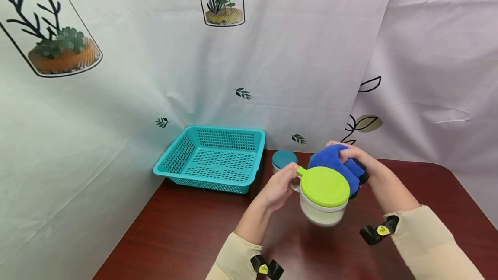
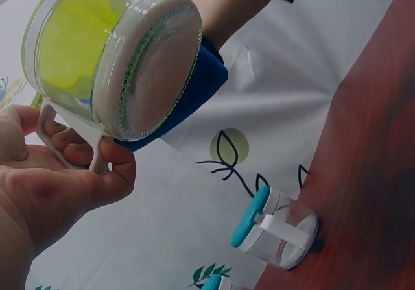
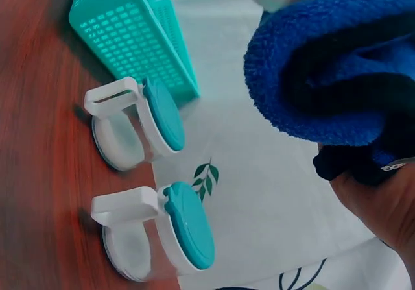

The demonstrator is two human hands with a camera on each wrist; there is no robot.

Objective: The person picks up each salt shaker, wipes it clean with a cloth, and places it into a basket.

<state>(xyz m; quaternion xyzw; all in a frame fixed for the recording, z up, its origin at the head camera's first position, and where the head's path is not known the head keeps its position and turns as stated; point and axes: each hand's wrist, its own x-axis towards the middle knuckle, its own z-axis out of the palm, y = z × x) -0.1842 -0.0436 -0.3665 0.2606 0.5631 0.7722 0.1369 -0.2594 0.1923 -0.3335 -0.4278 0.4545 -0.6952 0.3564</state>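
Round clear-glass jar with a lime-green lid and white handle (image 1: pixel 324 195): it is held above the dark red, wood-look table (image 1: pixel 186 228), right of the turquoise perforated plastic basket (image 1: pixel 208 181) and nearer the person. The left hand (image 1: pixel 281 187) grips its handle, fingers curled round. The right hand (image 1: pixel 365 162), farther right of the basket, grasps a folded blue plush cloth with black edging (image 1: pixel 330 158) at the jar's far side; whether cloth meets glass is unclear. Right of the basket stand a teal-lidded clear jar (image 3: pixel 139 124) and, farther from it, a second teal-lidded jar (image 3: pixel 154 233). Behind the basket hangs a white plant-printed curtain (image 1: pixel 292 55).
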